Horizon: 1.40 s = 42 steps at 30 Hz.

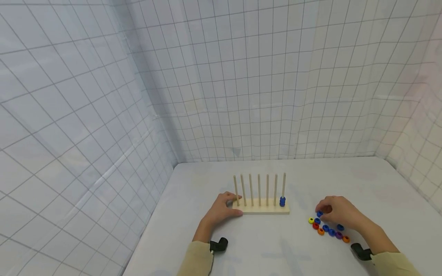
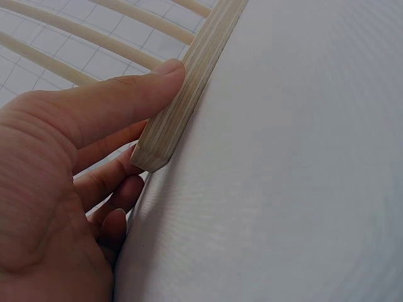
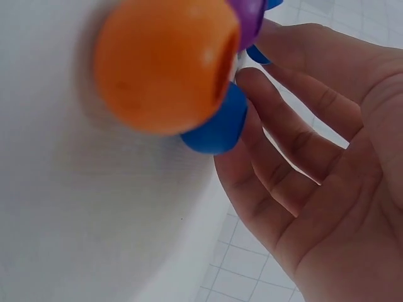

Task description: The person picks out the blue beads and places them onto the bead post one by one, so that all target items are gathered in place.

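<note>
A wooden peg rack (image 1: 261, 209) with several upright rods stands on the white table. Blue beads (image 1: 282, 202) are stacked at the bottom of its rightmost rod. My left hand (image 1: 220, 209) grips the rack's left end, with the thumb along the front edge of the base (image 2: 189, 82) and the other fingers behind. Over at the right, my right hand (image 1: 340, 211) pinches a blue bead (image 1: 319, 214) between thumb and fingertips, low over the loose beads. In the right wrist view that bead (image 3: 257, 55) is partly hidden by the thumb.
Around the right hand lie loose beads: a yellow one (image 1: 311, 220), a red one (image 1: 315, 226), a purple one (image 1: 338, 235), orange ones (image 1: 346, 239) and several blue ones (image 1: 332, 232). Gridded white sheeting (image 1: 241, 96) encloses the table (image 1: 262, 249) at the back and sides.
</note>
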Each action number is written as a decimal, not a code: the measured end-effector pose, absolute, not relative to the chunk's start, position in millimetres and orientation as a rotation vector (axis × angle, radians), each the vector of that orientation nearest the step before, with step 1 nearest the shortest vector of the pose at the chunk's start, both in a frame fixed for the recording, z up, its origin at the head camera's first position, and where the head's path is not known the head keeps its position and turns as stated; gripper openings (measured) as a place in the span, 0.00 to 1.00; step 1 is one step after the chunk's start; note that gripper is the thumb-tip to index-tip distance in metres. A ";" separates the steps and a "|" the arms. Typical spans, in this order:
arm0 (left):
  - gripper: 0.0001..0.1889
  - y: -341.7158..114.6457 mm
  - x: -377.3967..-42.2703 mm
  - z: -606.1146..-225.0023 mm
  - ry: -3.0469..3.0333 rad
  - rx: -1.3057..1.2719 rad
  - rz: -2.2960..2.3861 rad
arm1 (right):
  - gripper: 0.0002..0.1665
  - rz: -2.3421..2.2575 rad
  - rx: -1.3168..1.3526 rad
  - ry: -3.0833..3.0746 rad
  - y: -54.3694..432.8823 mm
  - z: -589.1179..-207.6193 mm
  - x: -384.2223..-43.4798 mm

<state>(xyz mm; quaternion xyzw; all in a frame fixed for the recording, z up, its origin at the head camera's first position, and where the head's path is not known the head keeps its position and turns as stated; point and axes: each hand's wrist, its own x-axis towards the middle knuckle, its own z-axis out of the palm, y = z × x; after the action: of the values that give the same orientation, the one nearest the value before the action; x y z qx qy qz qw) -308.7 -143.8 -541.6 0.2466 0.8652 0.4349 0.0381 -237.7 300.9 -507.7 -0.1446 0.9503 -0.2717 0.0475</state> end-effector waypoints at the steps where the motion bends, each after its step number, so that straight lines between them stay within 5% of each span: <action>1: 0.30 -143.8 -309.1 -542.0 2.659 0.758 1.328 | 0.12 -0.830 -0.436 2.895 300.7 -507.7 -238.0; 42: 0.30 -146.2 -309.0 -546.9 2.625 0.731 1.361 | 0.11 -0.924 -0.511 3.048 266.8 -461.7 -245.6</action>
<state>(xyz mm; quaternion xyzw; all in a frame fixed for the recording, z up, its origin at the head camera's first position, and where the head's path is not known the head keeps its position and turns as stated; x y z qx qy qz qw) -309.0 -146.2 -546.9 0.2396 0.8609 0.4462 0.0478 -245.6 266.8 -461.7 -0.1584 0.9440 -0.2862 -0.0418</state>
